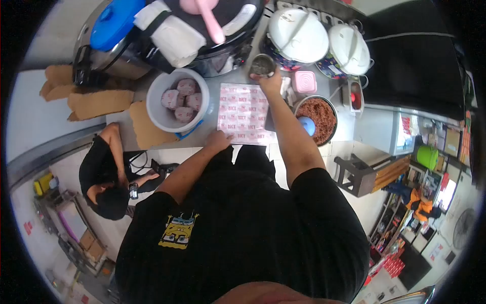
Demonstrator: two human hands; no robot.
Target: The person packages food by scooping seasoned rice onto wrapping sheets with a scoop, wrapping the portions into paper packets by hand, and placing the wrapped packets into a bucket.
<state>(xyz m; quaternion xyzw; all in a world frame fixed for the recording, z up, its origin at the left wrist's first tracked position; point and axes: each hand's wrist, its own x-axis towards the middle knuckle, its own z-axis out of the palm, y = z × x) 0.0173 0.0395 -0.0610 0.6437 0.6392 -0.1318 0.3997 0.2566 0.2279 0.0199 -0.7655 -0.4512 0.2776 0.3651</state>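
Sheets of printed wrapping paper (244, 109), white with pink lettering, lie flat on the counter in front of me. My left hand (218, 141) is at their near left corner, fingers closed on the edge. At the far side of the paper, my right hand (268, 80) grips a small round metal cup (262, 65); its contents are not clear. Left of the paper stands a white bucket (152, 109) with several wrapped bundles (185, 101) in the same print. To the right, a pot (334, 133) holds reddish-brown food (319, 114) and a blue scoop (306, 124).
Two white-lidded pots (298, 35) stand at the back right, beside a pink box (305, 81). A large black-lidded cooker (217, 61) and a blue lid (115, 23) are at the back left. Cardboard (101, 104) lies left. A person (104, 167) sits low at left.
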